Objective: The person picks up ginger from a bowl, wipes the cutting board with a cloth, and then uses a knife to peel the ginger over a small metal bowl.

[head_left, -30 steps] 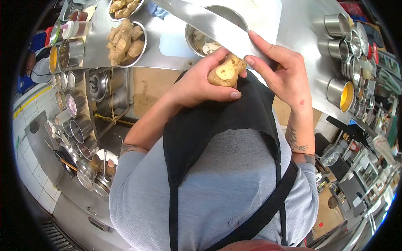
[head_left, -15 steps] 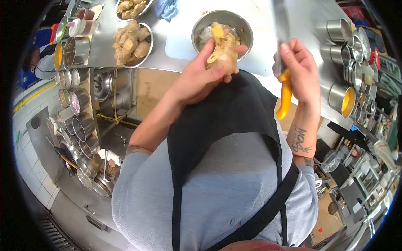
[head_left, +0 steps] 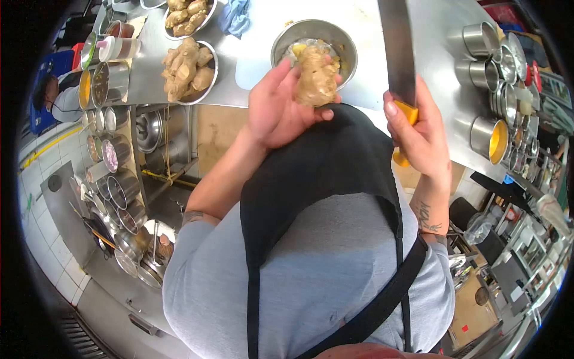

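Observation:
A knobbly piece of ginger (head_left: 317,76) rests in my left hand (head_left: 276,110), its fingers beneath and behind it, over the near edge of a steel bowl (head_left: 353,60). Pieces of something yellowish show inside that bowl. My right hand (head_left: 423,128) is wrapped round the yellow handle of a large knife (head_left: 399,51), whose wide blade points away from me, to the right of the bowl. A pale cutting board (head_left: 248,73) lies partly under the bowl.
Two bowls of unpeeled ginger (head_left: 210,90) (head_left: 190,17) and a blue cloth (head_left: 235,18) are at the left. Steel pots (head_left: 481,40) line the right side, one with yellow contents (head_left: 495,143). Another person (head_left: 66,93) is at the far left.
The ginger has turned, with its cut yellow end no longer showing, and my left hand has opened around it. My right hand has shifted its grip to the handle, and the blade now shows broadside.

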